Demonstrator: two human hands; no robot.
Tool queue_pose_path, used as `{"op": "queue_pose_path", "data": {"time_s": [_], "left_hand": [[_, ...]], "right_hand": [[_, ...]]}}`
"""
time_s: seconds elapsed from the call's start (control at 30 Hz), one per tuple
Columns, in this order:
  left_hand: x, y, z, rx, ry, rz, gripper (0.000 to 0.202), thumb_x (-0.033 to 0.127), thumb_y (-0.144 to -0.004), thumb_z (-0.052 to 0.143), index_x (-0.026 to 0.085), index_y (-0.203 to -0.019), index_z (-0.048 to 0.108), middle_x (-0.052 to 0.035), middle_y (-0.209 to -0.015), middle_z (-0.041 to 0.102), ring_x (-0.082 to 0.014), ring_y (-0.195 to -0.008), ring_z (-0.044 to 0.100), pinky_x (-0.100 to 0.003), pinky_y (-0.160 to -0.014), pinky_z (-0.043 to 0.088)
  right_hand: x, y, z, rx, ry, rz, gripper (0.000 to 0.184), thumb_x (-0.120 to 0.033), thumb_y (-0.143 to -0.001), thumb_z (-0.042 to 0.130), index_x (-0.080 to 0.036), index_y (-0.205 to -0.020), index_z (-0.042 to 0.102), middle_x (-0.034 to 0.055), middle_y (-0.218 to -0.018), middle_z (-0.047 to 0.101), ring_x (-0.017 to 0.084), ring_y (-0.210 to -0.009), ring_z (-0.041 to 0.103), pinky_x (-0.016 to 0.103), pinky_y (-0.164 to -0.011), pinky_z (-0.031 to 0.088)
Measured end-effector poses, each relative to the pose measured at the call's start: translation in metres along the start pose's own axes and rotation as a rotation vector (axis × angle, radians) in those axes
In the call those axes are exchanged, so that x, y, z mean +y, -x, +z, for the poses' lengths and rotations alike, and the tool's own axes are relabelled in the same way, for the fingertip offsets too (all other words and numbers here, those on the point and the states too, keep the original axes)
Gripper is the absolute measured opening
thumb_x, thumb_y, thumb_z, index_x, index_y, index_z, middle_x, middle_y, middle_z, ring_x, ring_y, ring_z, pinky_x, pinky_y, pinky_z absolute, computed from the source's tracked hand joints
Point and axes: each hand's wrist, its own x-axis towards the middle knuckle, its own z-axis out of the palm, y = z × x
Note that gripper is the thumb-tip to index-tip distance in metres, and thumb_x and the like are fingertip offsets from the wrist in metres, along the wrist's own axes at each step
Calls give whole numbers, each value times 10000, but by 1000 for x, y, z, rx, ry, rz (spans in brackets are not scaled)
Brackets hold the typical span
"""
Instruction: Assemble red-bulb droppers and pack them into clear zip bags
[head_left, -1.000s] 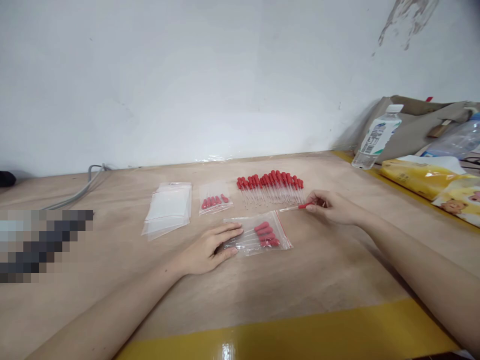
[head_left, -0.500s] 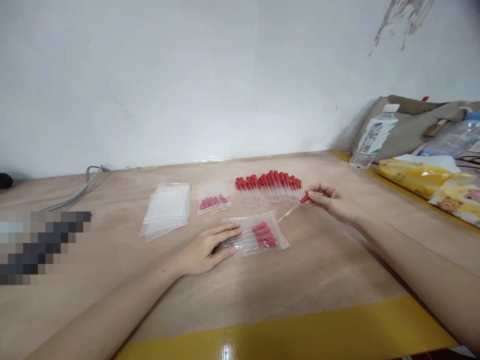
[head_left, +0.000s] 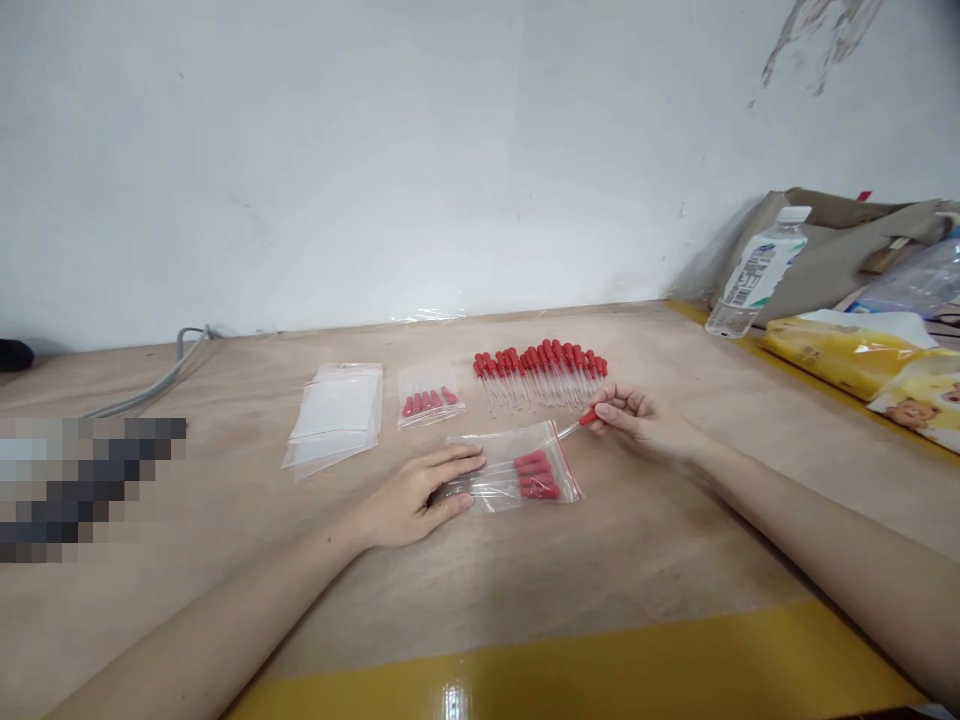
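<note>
My right hand pinches a glass dropper by its red rubber bulb. The dropper's glass tube points left and its tip is in the mouth of a clear zip-lock bag. Several droppers lie inside that bag, their red bulbs toward its red-striped opening. My left hand holds the bag against the table at its closed end, with fingers and thumb on the plastic. Behind the bag, loose droppers lie side by side in a dense row. To their left is a second bag of droppers.
A stack of flat zip-lock bags lies on the left. At the right edge are a plastic bottle, a beige bag and a yellow tissue pack. A grey cable runs along the left, beside a blurred-out patch.
My right hand has moved left, carrying the dropper's tip from the bag's edge into its mouth. My left hand stays on the bag. The view has shifted slightly.
</note>
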Motion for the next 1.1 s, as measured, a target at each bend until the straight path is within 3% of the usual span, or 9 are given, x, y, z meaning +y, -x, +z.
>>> {"op": "queue_pose_path", "data": {"time_s": [0.1,0.23,0.37,0.63,0.87,0.97,1.1], "left_hand": [[2,0,-1,12,-12,-6,474,315,-890,455,232,-1349,374,-76,-1356,452,-225,-1249,416,-429,-1034,360],[2,1,-1,15,-19,-14,500,318,-890,455,236,-1368,337,-77,-1356,451,-227,-1239,425,-427,-1024,371],[1,0,0,13,-13,-14,500,317,-890,455,239,-1369,336,-77,-1356,451,-228,-1237,427,-422,-1022,371],[4,-1,-2,9,-21,8,495,300,-892,450,243,-1370,334,-74,-1362,445,-229,-1247,414,-433,-1033,353],[5,-1,-2,7,-21,0,492,306,-892,451,245,-1367,341,-79,-1361,446,-238,-1246,415,-447,-1028,354],[5,-2,-1,10,-19,0,493,305,-891,451,242,-1368,342,-78,-1364,442,-236,-1252,409,-445,-1034,347],[4,-2,-1,14,-3,11,491,306,-889,455,243,-1365,348,-72,-1367,440,-234,-1256,403,-436,-1040,342]], "right_hand": [[2,1,-4,-11,-23,28,326,-421,-644,731,-182,-796,570,23,-777,668,102,-668,606,262,-703,500],[4,4,6,-65,-96,100,362,-366,-638,742,-197,-915,581,25,-885,670,119,-789,627,294,-822,482],[2,8,22,-64,-4,126,388,-356,-613,750,-191,-914,568,20,-825,662,127,-740,623,309,-769,492],[4,3,39,-80,347,-38,255,-393,-702,639,-171,-817,586,33,-787,644,140,-693,577,287,-654,461],[1,-1,38,-43,708,-256,100,-269,-755,565,-179,-776,606,4,-657,587,116,-563,498,248,-531,393],[6,-1,42,-36,673,-343,82,-256,-750,578,-184,-758,617,15,-711,611,125,-624,531,256,-575,418],[11,-1,50,-28,439,-258,144,-306,-721,614,-183,-795,604,19,-726,623,128,-635,559,270,-601,462]]}}
